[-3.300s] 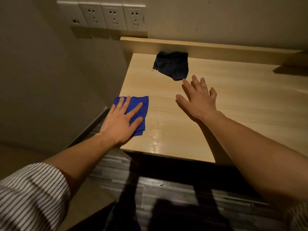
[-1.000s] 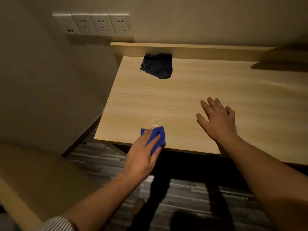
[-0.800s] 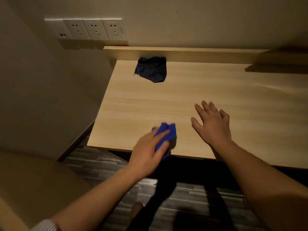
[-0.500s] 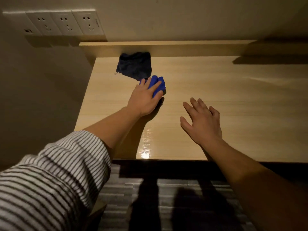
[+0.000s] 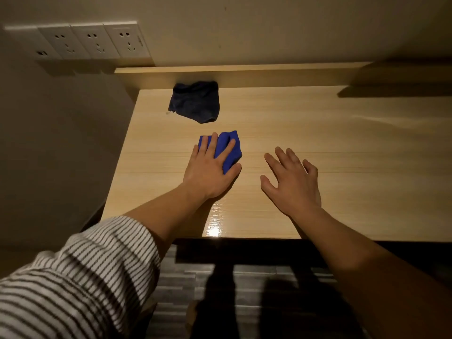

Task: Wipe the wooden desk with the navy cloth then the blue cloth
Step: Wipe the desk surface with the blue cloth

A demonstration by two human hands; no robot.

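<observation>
My left hand [image 5: 209, 171] lies flat on the bunched blue cloth [image 5: 233, 149] and presses it against the wooden desk [image 5: 318, 143], left of centre. The palm hides part of the cloth. The navy cloth [image 5: 195, 102] lies crumpled at the back left of the desk, against the raised back ledge, with no hand on it. My right hand [image 5: 292, 183] rests on the desk to the right of the blue cloth, fingers spread, holding nothing.
A row of white wall sockets [image 5: 80, 42] is mounted above the desk's back left corner. A wall runs close along the desk's left side. Dark plank floor [image 5: 220, 289] shows below the front edge.
My left hand slid the blue cloth from the front edge up to the navy cloth, then back toward me a little. My right hand stayed on the desk.
</observation>
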